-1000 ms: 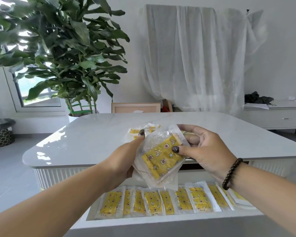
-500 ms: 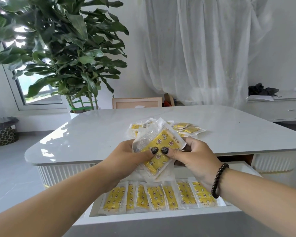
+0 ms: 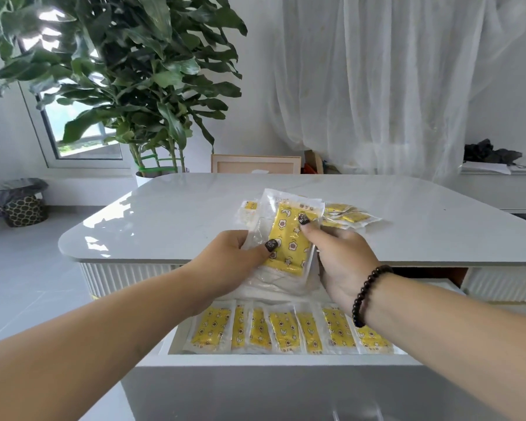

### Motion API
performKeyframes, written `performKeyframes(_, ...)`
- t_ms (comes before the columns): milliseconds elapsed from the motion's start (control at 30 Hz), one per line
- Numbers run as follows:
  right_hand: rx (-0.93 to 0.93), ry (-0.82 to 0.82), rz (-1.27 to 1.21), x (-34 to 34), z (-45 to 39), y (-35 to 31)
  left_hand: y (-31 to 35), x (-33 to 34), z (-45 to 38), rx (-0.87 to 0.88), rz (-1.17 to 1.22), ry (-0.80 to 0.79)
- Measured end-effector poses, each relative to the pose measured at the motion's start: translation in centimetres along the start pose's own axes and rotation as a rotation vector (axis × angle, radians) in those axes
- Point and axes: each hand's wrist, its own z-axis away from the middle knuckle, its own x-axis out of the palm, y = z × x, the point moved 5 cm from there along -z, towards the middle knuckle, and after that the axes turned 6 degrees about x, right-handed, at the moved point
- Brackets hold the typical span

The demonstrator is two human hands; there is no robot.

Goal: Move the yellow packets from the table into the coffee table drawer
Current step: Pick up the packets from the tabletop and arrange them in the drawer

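Observation:
Both my hands hold a stack of yellow packets [image 3: 287, 238] in clear wrappers, upright above the open coffee table drawer [image 3: 271, 360]. My left hand [image 3: 234, 262] grips the stack's left side, thumb on the front packet. My right hand [image 3: 340, 262] grips the right side, with its thumb near the top of the front packet. A row of several yellow packets [image 3: 286, 329] lies side by side in the drawer. More loose packets [image 3: 346, 215] lie on the white tabletop [image 3: 164, 220] behind the stack, partly hidden by it.
A big potted plant [image 3: 128, 80] stands beyond the table's far left corner. A wooden frame [image 3: 255, 164] leans behind the table. A patterned bin [image 3: 22, 205] sits on the floor at left. A white cabinet [image 3: 504, 186] stands at right, with sheer white drapery behind.
The stack has turned from tilted to nearly upright between my hands. Both thumbs have shifted on the front packet. The camera has tipped down, showing more of the drawer.

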Motion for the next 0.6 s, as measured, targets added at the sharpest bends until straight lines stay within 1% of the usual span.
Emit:
performKeyframes(67, 0.002, -0.042, 0.089, 1.1, -0.3, 0.4, -0.4, -0.4, -0.4, -0.015, -0.032, 0.009)
performKeyframes(133, -0.037, -0.049, 0.198, 1.6, -0.7, 0.5, -0.9, -0.6, -0.5, -0.059, -0.046, -0.021)
performKeyframes(200, -0.077, -0.013, 0.290, 1.4, -1.2, 0.2, -1.8, -0.8, -0.7, -0.097, -0.076, -0.061)
performKeyframes(300, -0.083, 0.041, 0.442, 0.4, -2.4, 0.7, -3.5, -1.7, -1.1, -0.147, -0.184, -0.050)
performKeyframes(333, -0.064, 0.039, 0.503, 0.1, -2.8, 1.2, -4.3, -2.0, -1.2, -0.177, -0.237, -0.053)
performKeyframes(467, 0.126, -0.113, 0.891, -1.1, -4.4, 5.6, -8.1, -2.7, -1.5, -0.283, -0.469, -0.105)
performKeyframes(533, 0.206, -0.156, 1.022, -1.7, -5.0, 7.7, -10.5, -2.6, -1.9, -0.330, -0.481, -0.142)
performKeyframes(600, 0.254, -0.164, 1.077, -2.1, -5.5, 9.3, -13.2, -2.2, -2.6, -0.382, -0.482, -0.159)
